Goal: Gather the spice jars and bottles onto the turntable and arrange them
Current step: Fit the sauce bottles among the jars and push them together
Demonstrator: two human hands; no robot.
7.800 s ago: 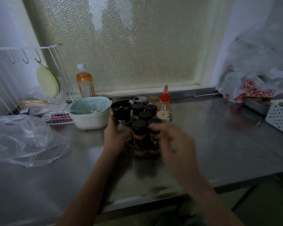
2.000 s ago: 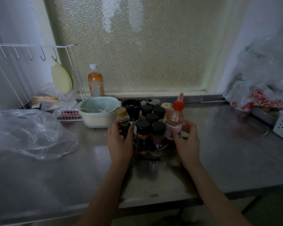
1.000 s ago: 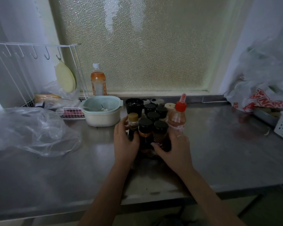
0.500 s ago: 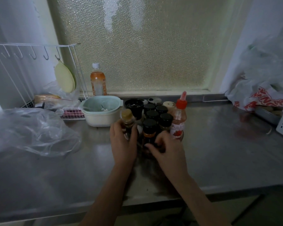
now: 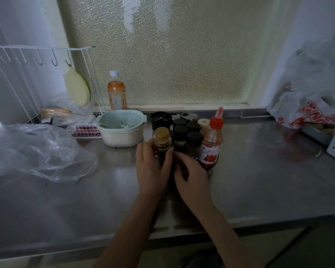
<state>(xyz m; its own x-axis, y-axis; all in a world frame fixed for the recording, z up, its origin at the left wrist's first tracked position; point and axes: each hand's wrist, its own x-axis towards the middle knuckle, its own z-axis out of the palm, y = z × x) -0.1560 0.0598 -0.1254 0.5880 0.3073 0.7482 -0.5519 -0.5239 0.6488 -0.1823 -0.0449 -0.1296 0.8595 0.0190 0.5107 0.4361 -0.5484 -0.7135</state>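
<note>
Steel counter (image 5: 249, 190) under a frosted window, dim light. Spice jars (image 5: 194, 137) clustered mid-counter toward the back edge; turntable beneath them mostly hidden. Left hand (image 5: 151, 167) wrapped around a small dark bottle with a tan cap (image 5: 162, 144) at the cluster's left front. Right hand (image 5: 191, 176) curled against the front jars, grip unclear. Red-capped squeeze bottle (image 5: 211, 146) upright at the cluster's right. Pale bowl (image 5: 122, 128) just left.

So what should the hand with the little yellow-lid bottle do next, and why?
Probably set it down at the left edge of the cluster. The left hand holds the yellow-capped bottle upright beside the black-lidded jars, while the right hand is at the front jars. The turntable itself is hidden, so the free spot is a guess.
</note>
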